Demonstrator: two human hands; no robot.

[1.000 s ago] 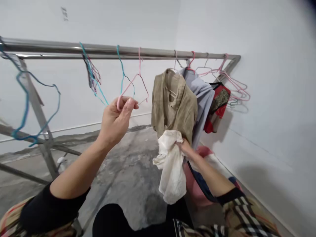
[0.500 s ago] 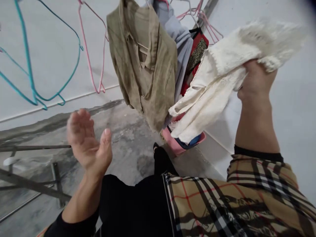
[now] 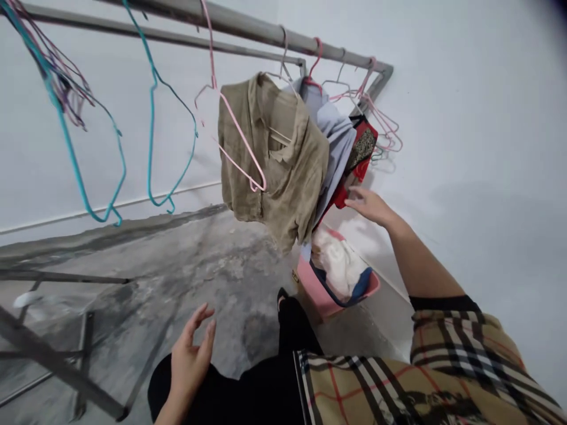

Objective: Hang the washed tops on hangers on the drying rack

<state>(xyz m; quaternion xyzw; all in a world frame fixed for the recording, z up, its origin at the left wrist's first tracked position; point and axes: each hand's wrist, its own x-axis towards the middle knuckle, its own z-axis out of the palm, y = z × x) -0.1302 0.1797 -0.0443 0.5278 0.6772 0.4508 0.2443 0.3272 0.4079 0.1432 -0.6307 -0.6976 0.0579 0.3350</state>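
My right hand (image 3: 368, 205) is stretched out, open and holding nothing, above a pink basin (image 3: 325, 295) on the floor. A white cloth (image 3: 339, 262) lies in that basin on top of other laundry. My left hand (image 3: 191, 354) hangs low near my lap, fingers loosely apart, with nothing in it. An olive shirt (image 3: 277, 156) hangs on the metal rail (image 3: 248, 26), with a pale blue garment (image 3: 336, 136) and a red patterned garment (image 3: 361, 153) beside it. A bare pink hanger (image 3: 234, 136) dangles in front of the olive shirt.
Teal hangers (image 3: 153, 118) and a bundle of mixed hangers (image 3: 57, 82) hang from the rail at left. More pink hangers (image 3: 383, 124) cluster at the rail's far end. The rack's metal legs (image 3: 57, 366) cross the concrete floor at lower left. White walls (image 3: 478, 147) close in at the right.
My right hand let go of the white cloth, which now lies in the pink basin. My left hand dropped from the pink hanger down toward my lap.
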